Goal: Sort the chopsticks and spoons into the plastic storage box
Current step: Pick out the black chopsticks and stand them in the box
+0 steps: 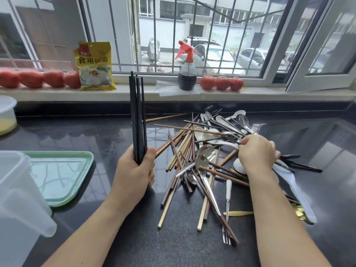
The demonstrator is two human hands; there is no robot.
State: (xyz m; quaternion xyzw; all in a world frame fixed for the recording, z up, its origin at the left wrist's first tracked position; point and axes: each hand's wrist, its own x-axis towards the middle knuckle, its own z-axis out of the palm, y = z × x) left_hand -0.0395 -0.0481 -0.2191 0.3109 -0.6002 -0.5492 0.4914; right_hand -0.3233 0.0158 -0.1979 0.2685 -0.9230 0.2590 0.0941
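My left hand (pixel 134 170) grips a bundle of black chopsticks (pixel 137 112) and holds them upright above the dark counter. My right hand (pixel 257 153) rests on a mixed pile to the right, its fingers closed around a thin dark chopstick (pixel 300 166) in the heap. The pile holds wooden chopsticks (pixel 179 151), metal spoons (pixel 204 160), white ceramic spoons (pixel 225 120) and a small fork (pixel 227 218). The clear plastic storage box (pixel 19 199) stands at the left edge, partly cut off by the frame.
A pale green tray (pixel 63 176) lies beside the box. The windowsill carries tomatoes (pixel 30 78), a yellow packet (pixel 95 66) and a spray bottle (pixel 187 72). A white bowl (pixel 5 114) sits at far left. A white plastic ladle (pixel 300 193) lies at the right.
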